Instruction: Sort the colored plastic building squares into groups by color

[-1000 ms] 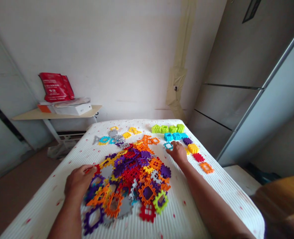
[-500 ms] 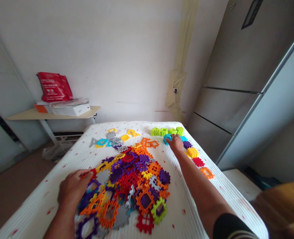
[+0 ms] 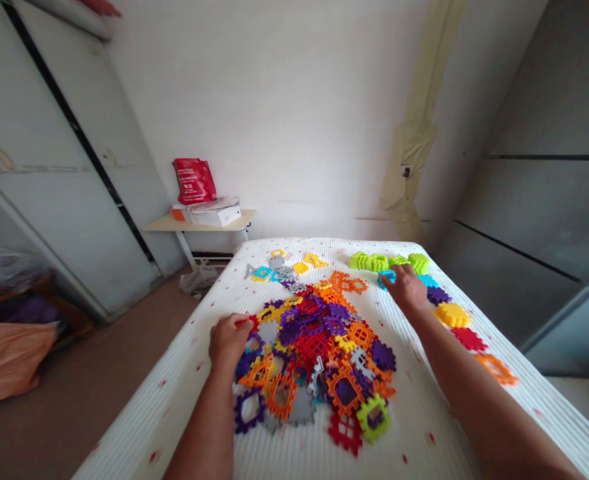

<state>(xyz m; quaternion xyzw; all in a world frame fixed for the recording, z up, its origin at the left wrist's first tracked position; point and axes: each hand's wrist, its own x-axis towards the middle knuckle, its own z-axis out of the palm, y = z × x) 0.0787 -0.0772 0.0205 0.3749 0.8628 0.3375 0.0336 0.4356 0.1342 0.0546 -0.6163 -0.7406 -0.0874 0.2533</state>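
Note:
A big mixed pile of interlocking plastic building pieces, in red, purple, orange, yellow and grey, lies on a white covered surface. My left hand is at the pile's left edge, its fingers closed on a red toothed piece. Farther off on the right, my right hand has its fingers closed on a light-blue piece, just in front of the stacked lime-green pieces. Its fingertips are partly hidden.
Down the right side run light-blue, purple, yellow, red and orange pieces. Loose grey pieces lie beyond the pile. A small table with a red bag stands by the wall.
The camera has turned left, so everything appears farther right and more of the cabinet shows. Both hands stay at about the same pieces.

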